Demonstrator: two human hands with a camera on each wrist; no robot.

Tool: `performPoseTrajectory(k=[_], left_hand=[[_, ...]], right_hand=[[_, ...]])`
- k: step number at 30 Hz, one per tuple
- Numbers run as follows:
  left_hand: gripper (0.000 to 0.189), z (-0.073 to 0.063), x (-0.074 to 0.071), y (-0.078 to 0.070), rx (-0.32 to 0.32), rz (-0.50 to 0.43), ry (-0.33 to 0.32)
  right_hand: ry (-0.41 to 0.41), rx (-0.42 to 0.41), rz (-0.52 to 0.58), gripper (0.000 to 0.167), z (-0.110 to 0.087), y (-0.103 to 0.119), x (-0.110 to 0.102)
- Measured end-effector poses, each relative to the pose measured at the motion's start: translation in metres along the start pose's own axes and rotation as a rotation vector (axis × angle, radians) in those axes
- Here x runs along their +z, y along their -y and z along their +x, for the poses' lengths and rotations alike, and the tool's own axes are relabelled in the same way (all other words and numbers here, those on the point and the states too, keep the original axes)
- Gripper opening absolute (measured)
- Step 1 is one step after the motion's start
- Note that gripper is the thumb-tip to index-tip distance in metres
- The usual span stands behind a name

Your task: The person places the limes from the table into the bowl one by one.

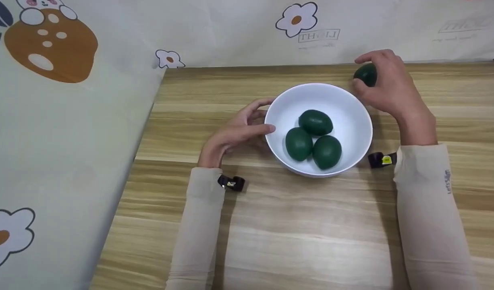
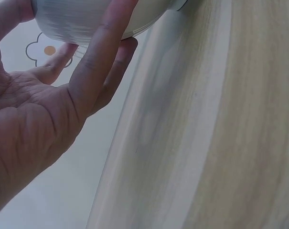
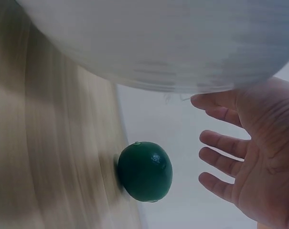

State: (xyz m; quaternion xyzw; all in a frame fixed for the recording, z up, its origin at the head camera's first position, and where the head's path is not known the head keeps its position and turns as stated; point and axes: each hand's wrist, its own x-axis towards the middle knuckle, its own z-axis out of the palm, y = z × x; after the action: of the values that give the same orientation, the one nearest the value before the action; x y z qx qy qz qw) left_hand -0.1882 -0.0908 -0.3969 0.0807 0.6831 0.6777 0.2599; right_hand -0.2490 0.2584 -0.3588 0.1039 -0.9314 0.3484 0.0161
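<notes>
A white bowl (image 1: 279, 106) holds several dark green limes (image 1: 316, 123). My left hand (image 1: 247, 125) grips its left side, with the thumb over the rim and the other fingers against the outer wall. In the left wrist view, those fingers touch the underside of the bowl (image 2: 70, 21); whether it stands on the table or is raised I cannot tell. Beyond the bowl at the far right, one more lime (image 1: 364, 75) is on the table beside my right hand (image 1: 388, 82). The right wrist view shows a gap between this lime (image 3: 145, 171) and my spread fingers (image 3: 223, 138).
The wood-grain table (image 1: 303, 225) meets a pale patterned sheet (image 1: 231, 32) along its far edge and left side. Small black wrist cameras (image 1: 232, 183) stick out from both sleeves.
</notes>
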Motion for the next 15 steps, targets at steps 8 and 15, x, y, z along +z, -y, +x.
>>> performPoseTrajectory(k=[8, 15], left_hand=[[0.073, -0.001, -0.001, 0.001, 0.012, -0.004, 0.009], [0.073, 0.001, 0.0, 0.001, 0.005, 0.001, 0.016]], right_hand=[[-0.003, -0.006, -0.01, 0.052, 0.004, -0.005, 0.002], [-0.02, 0.006, -0.009, 0.051, 0.004, -0.012, 0.0]])
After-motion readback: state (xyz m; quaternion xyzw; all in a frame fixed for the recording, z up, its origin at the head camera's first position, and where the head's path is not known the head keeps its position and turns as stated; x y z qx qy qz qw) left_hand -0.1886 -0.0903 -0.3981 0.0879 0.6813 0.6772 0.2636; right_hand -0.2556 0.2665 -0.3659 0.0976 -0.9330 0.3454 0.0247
